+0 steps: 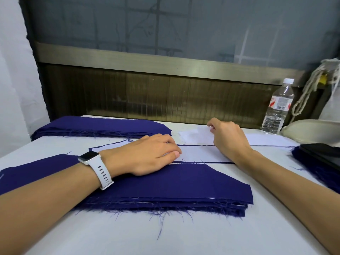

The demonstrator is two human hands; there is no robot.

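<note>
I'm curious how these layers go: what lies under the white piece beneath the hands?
A navy fabric piece shows as thin edges along the white piece. Its middle is covered by that piece, the left hand and right hand.

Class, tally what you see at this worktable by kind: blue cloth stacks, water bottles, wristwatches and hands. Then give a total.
Blue cloth stacks: 3
Water bottles: 1
Wristwatches: 1
Hands: 2
Total: 7
</note>
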